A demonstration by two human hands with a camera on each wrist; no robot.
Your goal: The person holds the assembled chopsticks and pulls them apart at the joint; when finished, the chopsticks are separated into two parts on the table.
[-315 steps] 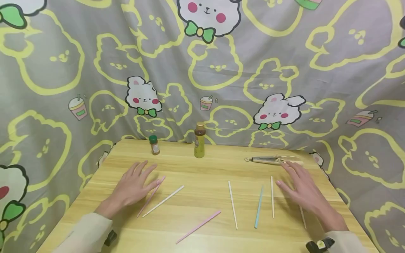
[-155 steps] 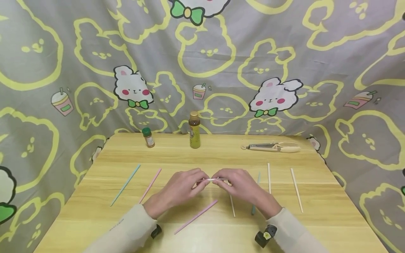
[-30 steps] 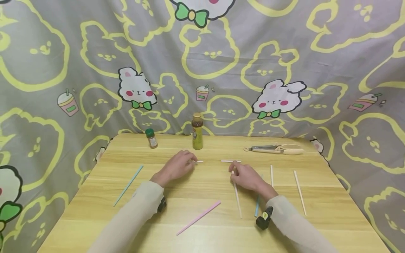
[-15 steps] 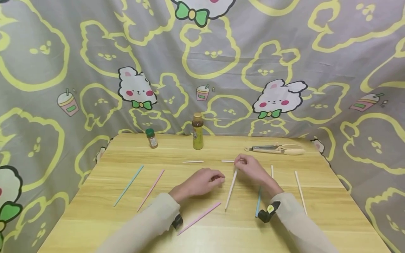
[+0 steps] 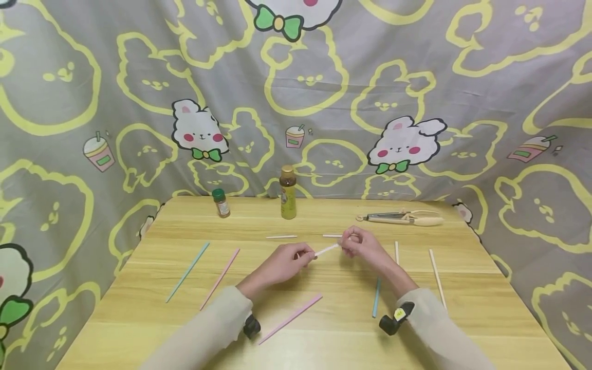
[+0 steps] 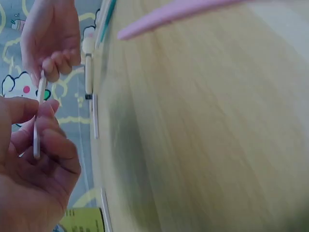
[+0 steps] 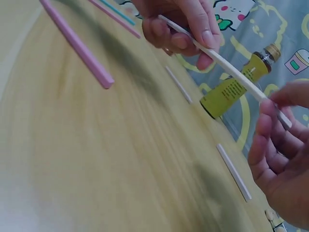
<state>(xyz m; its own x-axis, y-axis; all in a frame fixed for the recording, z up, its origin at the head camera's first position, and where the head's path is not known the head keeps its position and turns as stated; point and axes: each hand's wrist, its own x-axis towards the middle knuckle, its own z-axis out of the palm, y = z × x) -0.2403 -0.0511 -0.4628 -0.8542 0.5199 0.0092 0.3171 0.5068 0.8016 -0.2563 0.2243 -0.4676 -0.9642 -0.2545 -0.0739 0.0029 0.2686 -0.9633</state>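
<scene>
Left hand (image 5: 285,263), right hand (image 5: 365,247) pinching white stick (image 5: 327,250); both ends hidden in head view.

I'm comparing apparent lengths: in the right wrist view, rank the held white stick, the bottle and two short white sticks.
1. Held white stick
2. Bottle
3. Short white sticks: lower looks longer, perhaps only from nearness; unsure

Place: fabric-screened tabletop setup, room type unclear | Signs: cartoon-print cloth hangings (image 5: 324,61), wood-grain table (image 5: 342,329)
</scene>
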